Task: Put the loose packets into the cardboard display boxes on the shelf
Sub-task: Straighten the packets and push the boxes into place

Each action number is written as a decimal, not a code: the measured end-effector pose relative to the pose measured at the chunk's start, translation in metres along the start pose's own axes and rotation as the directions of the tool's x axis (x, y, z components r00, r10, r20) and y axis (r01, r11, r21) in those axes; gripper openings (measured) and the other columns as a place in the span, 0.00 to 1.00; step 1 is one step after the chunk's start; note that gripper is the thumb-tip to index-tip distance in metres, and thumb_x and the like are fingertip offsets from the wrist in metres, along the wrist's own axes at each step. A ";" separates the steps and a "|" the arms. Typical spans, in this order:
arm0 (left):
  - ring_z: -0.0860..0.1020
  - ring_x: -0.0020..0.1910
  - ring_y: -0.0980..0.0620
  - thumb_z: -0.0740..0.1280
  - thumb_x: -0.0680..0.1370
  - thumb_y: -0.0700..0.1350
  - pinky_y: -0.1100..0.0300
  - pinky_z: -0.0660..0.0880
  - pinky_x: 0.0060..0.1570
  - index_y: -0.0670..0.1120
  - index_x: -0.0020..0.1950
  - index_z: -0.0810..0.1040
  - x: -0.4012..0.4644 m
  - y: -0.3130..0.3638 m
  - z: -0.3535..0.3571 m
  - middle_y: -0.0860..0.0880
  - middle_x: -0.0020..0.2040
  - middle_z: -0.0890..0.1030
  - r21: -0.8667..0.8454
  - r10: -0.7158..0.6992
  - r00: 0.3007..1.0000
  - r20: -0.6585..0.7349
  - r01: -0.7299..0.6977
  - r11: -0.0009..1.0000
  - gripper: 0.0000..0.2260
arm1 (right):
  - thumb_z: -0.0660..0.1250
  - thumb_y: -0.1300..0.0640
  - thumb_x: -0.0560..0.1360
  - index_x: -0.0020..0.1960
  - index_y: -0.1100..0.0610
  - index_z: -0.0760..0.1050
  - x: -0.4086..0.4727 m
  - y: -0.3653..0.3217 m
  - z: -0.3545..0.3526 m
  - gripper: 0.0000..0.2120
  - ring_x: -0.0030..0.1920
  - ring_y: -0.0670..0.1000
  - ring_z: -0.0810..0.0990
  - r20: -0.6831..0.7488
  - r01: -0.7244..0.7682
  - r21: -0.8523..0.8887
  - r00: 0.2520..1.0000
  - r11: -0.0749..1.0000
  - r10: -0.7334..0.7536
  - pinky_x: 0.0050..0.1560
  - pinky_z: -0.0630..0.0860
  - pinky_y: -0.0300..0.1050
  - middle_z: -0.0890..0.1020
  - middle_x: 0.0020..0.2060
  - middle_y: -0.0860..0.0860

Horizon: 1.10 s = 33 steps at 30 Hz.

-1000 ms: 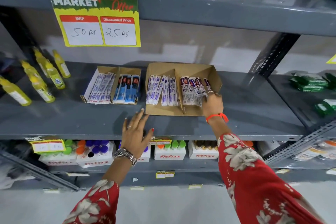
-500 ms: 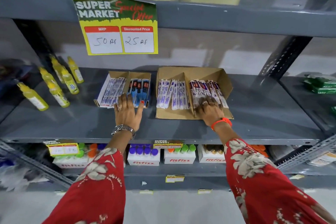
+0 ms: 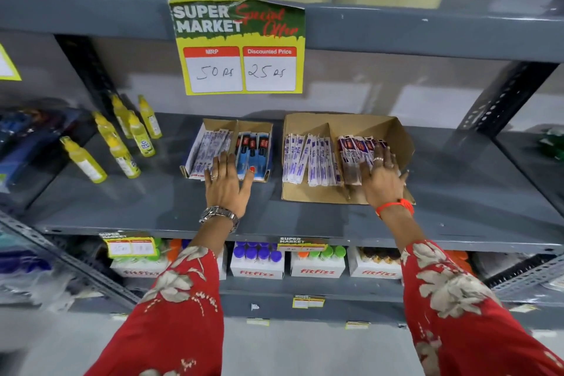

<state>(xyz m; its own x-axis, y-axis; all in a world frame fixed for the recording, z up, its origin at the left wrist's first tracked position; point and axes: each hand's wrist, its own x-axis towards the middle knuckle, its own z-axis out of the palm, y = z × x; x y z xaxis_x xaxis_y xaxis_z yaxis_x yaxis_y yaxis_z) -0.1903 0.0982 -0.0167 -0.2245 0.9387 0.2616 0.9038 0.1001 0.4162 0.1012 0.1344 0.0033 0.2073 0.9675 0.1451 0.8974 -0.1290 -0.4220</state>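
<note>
Two cardboard display boxes stand on the middle shelf. The small box (image 3: 266, 127) holds white packets (image 3: 210, 143) on its left and blue packets (image 3: 254, 146) on its right. My left hand (image 3: 227, 185) lies flat with fingers spread over the front of this box, touching both rows. The larger box (image 3: 360, 123) holds white and purple packets (image 3: 308, 159) on the left and dark purple packets (image 3: 355, 149) on the right. My right hand (image 3: 381, 175) presses flat on the dark purple packets, fingers apart. Neither hand grips a packet.
Several yellow bottles (image 3: 122, 137) stand at the left of the grey shelf (image 3: 457, 192). A price sign (image 3: 241, 46) hangs from the shelf above. White cartons of capped tubes (image 3: 258, 262) fill the shelf below. Green packs (image 3: 552, 143) lie far right.
My left hand rose from the shelf's front edge onto the small box. My right hand went from the packets' right end to lying flat over them. The camera moved closer and to the left.
</note>
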 end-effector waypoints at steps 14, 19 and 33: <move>0.54 0.72 0.40 0.52 0.77 0.57 0.48 0.49 0.72 0.39 0.72 0.53 0.008 -0.034 -0.007 0.37 0.73 0.56 0.003 -0.059 0.995 0.078 0.059 0.998 0.30 | 0.54 0.63 0.78 0.75 0.60 0.54 -0.035 -0.099 0.066 0.25 0.77 0.58 0.51 0.304 0.378 -0.071 0.889 0.923 -0.341 0.74 0.60 0.61 0.55 0.77 0.57; 0.51 0.73 0.43 0.48 0.77 0.59 0.49 0.45 0.71 0.39 0.72 0.51 0.007 -0.038 -0.004 0.39 0.74 0.54 0.061 -0.010 0.985 0.170 0.000 0.998 0.31 | 0.46 0.68 0.81 0.73 0.68 0.55 -0.027 -0.094 0.075 0.20 0.75 0.69 0.45 0.418 0.392 0.102 0.817 0.914 -0.397 0.75 0.57 0.38 0.49 0.74 0.68; 0.50 0.73 0.47 0.43 0.76 0.62 0.49 0.44 0.71 0.43 0.73 0.50 0.011 -0.058 -0.002 0.44 0.75 0.52 0.129 -0.047 0.957 0.286 0.010 0.992 0.31 | 0.46 0.45 0.80 0.76 0.56 0.49 -0.029 -0.096 0.068 0.28 0.77 0.60 0.44 0.409 0.237 -0.043 0.891 0.971 -0.199 0.74 0.50 0.62 0.47 0.77 0.58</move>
<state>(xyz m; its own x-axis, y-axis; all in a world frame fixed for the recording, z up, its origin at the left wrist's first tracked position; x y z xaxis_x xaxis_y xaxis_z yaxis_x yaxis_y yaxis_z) -0.2455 0.1017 -0.0361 -0.1528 0.9881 -0.0176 0.9410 0.1509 0.3029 -0.0175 0.1331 -0.0214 -0.1534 0.9763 -0.1525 0.9369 0.0946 -0.3365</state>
